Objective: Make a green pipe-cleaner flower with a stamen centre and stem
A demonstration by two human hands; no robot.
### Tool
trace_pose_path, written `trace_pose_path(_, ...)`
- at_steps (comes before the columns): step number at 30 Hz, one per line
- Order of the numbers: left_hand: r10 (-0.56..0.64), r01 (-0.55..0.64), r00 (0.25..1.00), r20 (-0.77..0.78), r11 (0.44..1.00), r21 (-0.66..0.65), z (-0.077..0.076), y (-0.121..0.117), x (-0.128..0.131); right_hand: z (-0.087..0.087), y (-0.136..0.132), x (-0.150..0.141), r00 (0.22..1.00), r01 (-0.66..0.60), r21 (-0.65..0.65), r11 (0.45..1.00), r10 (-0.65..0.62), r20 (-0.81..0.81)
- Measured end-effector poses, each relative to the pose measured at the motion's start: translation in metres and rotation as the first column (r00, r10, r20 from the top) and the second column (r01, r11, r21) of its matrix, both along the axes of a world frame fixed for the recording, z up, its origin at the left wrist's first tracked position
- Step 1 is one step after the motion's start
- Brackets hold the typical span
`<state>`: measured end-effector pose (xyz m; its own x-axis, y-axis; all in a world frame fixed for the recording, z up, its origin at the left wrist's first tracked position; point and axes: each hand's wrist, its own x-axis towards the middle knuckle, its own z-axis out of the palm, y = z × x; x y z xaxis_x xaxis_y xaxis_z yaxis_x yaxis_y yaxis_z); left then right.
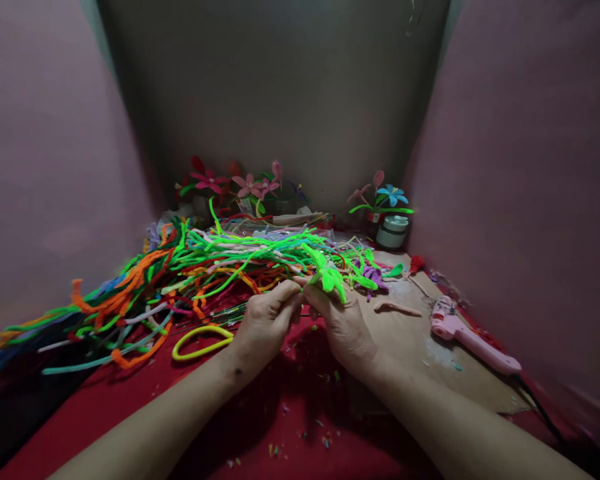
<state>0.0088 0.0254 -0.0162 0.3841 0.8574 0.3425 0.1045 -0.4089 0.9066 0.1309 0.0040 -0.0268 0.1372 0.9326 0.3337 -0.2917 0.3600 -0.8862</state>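
Note:
A bright green pipe-cleaner flower (329,275) stands up out of my right hand (344,327), whose thumb and fingers are closed around its base. My left hand (270,319) is closed too, its fingertips pinched right beside the right thumb at the flower's lower end. What lies between the left fingertips is hidden by the fingers. Just beyond both hands spreads a large heap of pipe cleaners (250,250), mostly green, with orange, white and red ones among them. A yellow pipe-cleaner loop (203,343) lies left of my left wrist.
Right of my hands, a pink hot glue gun (473,337) rests on a cardboard sheet (395,347), its cord trailing right. A pale jar (393,231) and finished pipe-cleaner flowers (250,187) stand at the back. Small fluff scraps dot the red cloth (260,433). Pink panels rise on both sides.

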Motion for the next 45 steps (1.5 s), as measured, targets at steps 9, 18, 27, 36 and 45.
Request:
trace_pose_path(9, -0.286, 0.494, 0.854, 0.435, 0.708, -0.505, 0.006, 0.009, -0.004, 0.001, 0.002, 0.006, 0.994, -0.093, 0.050, 0.994, 0.089, 0.071)
trace_pose_path(18, -0.383, 0.405, 0.914, 0.136, 0.839, -0.364, 0.017, 0.016, -0.011, 0.004, 0.000, 0.006, 0.999, -0.009, 0.067, 0.998, 0.006, 0.037)
trace_pose_path(27, 0.162, -0.178, 0.984, 0.077, 0.840, 0.513, 0.035, 0.016, -0.025, -0.001, -0.008, -0.001, 0.979, -0.192, 0.060, 0.980, 0.187, 0.084)
trace_pose_path(36, 0.204, -0.017, 0.973, -0.107, 0.530, 0.848, 0.033, 0.005, -0.031, -0.010, -0.016, -0.004, 0.963, -0.125, 0.100, 0.987, 0.096, 0.251)
trace_pose_path(45, 0.150, -0.026, 0.985, -0.080, 0.597, 0.802, 0.028, 0.006, -0.030, -0.003, -0.017, -0.002, 0.919, -0.083, 0.189, 0.978, 0.001, 0.395)
